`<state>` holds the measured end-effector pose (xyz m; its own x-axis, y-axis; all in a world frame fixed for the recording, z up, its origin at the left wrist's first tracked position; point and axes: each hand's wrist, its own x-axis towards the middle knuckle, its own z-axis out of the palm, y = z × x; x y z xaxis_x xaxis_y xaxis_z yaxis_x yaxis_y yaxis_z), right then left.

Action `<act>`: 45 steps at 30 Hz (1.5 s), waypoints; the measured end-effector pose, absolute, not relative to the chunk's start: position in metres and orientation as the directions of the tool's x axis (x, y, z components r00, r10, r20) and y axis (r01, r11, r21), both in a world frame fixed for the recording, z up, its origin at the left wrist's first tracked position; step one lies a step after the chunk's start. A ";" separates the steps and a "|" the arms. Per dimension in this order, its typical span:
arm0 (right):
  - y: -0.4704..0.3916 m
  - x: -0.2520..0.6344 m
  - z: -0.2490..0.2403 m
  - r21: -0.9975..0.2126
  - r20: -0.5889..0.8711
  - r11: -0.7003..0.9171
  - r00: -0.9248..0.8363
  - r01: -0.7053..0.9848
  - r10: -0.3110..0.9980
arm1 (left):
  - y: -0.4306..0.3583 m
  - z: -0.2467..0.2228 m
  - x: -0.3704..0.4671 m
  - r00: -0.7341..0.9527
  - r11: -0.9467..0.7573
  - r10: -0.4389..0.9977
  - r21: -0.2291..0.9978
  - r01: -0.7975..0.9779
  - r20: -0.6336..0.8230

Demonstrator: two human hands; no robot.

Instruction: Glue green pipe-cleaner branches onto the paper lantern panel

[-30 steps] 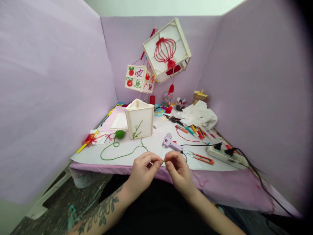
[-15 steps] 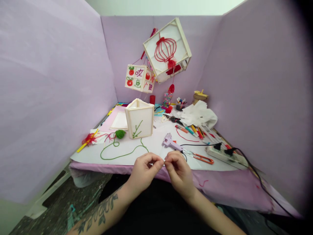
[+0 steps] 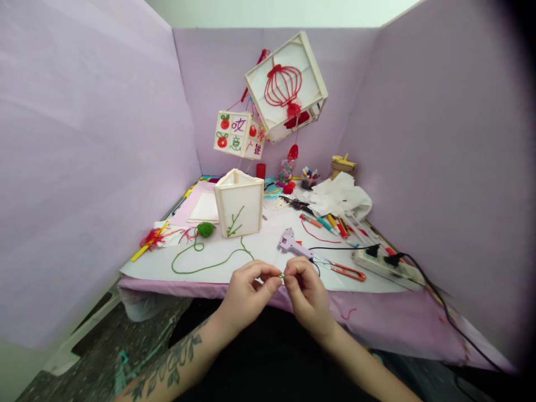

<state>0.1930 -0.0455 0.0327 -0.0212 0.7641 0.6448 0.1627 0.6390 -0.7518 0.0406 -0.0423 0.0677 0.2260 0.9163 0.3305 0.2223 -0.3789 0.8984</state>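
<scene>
My left hand [image 3: 251, 287] and my right hand [image 3: 306, 293] meet over the table's front edge, fingertips almost touching. Pinched between them is a small piece of green yarn [image 3: 281, 276], mostly hidden by the fingers. Behind my left hand a long green yarn strand [image 3: 201, 272] curves across the white paper from a green yarn ball [image 3: 205, 229]. A three-sided lantern [image 3: 242, 209] of white panels and pale sticks stands upright beyond my hands, with a green yarn branch [image 3: 235, 222] on its front panel.
A lilac glue gun [image 3: 293, 243] lies just past my right hand, near orange-handled scissors [image 3: 347, 271]. A power strip [image 3: 389, 265] with black cords sits at right. Markers [image 3: 330, 223] and crumpled white cloth [image 3: 341, 195] lie behind. A large box lantern [image 3: 287, 84] hangs above.
My fingertips have parted slightly, and a bit of green yarn now shows between them. The lantern and the things on the table stay put.
</scene>
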 end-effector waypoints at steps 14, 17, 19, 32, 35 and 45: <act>-0.045 0.192 0.034 -0.762 0.634 0.631 -0.030 0.143 0.773 | -0.044 0.063 0.039 0.241 -0.536 0.843 0.792 0.291 0.482; -0.045 0.192 0.034 -0.765 0.630 0.626 -0.031 0.149 0.776 | -0.045 0.064 0.039 0.241 -0.537 0.842 0.789 0.297 0.483; -0.046 0.191 0.033 -0.766 0.628 0.625 -0.031 0.151 0.777 | -0.044 0.065 0.040 0.241 -0.539 0.841 0.789 0.294 0.485; 0.000 0.265 0.036 -0.642 0.457 0.278 0.066 0.714 0.887 | -0.034 0.058 0.031 0.157 -0.475 0.880 0.825 0.306 0.448; 0.019 0.271 0.028 -0.384 0.256 0.185 -0.088 0.905 0.963 | -0.030 0.054 0.031 0.130 -0.453 0.891 0.839 0.301 0.435; 0.057 0.247 0.016 -0.373 0.116 0.115 -0.077 0.921 0.990 | -0.025 0.053 0.024 0.058 -0.390 0.919 0.877 0.282 0.390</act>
